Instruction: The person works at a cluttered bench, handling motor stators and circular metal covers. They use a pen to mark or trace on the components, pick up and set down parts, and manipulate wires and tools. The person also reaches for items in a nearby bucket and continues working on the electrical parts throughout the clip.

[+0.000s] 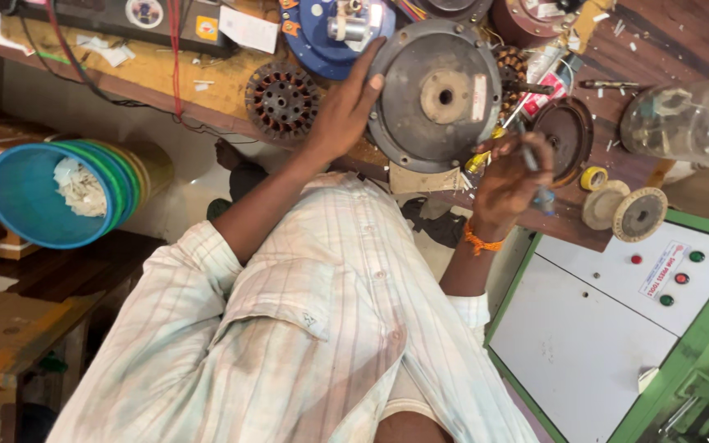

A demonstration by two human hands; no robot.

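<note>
**Two hands working on a round metal cover**

A person in a striped shirt is leaning over a wooden desk. The right hand is curling its fingers tight around a thin tool. An orange band is sitting on that wrist. The left hand is lying flat with its fingers spread wide, pressing on the edge of the round cover.

The round metal cover is standing at the edge of the desk, between the two hands. It is grey and dusty, with a hole in the middle and small screws around its rim.

Just left of it, a dark ring of metal teeth is lying on the desk. A brown round lid is sitting to the right, with a roll of yellow tape and two flat discs near it. Behind the cover, a blue round part is peeking out. A clear bottle is lying far right. A blue tub is sitting off to the left, below the desk. A green and white box with buttons is standing at the right.
</note>
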